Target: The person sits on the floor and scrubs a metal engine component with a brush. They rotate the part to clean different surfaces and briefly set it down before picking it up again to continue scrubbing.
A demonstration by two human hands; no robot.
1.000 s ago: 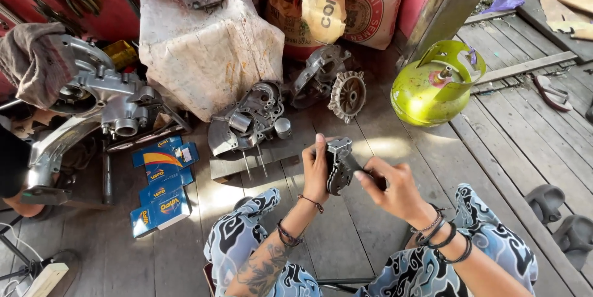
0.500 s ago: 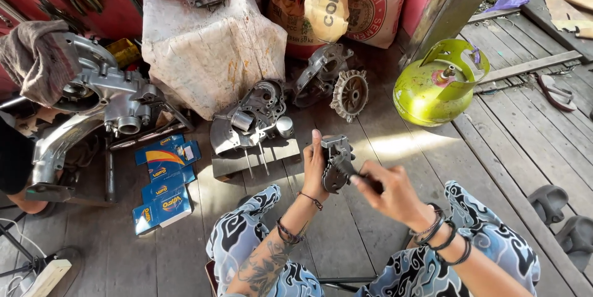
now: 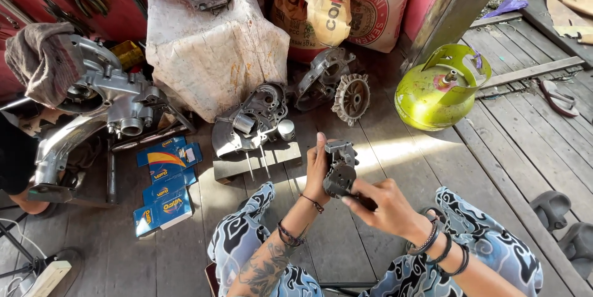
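You have the dark metal part (image 3: 340, 170) up off the floor, held between both hands just ahead of your knees, above the bare plank floor (image 3: 383, 142). Your left hand (image 3: 316, 176) stands flat against the part's left side, fingers pointing away from you and thumb side toward the part, so it works as a backstop and is pressed on rather than wrapped round. Your right hand (image 3: 380, 201) comes in from the lower right, closed round the part's near end, with the fingertips (image 3: 347, 200) touching its lower edge; whether it also grips something thin beneath, I cannot tell. The part's long axis runs away from you, near end low at the right hand, far end higher and level with your left fingertips. Both hands touch it, so neither is nearer; the left covers more of its length, the right only the bottom. Everything else lies beyond the part: the engine case (image 3: 250, 125) on its wood block straight ahead and a little left, the finned wheel (image 3: 351, 97) further out, the green gas cylinder (image 3: 435, 90) well off to the right, the blue boxes (image 3: 165, 183) on the floor to your left. The large silver engine (image 3: 114, 102) sits far left, near another person's leg (image 3: 25, 201).
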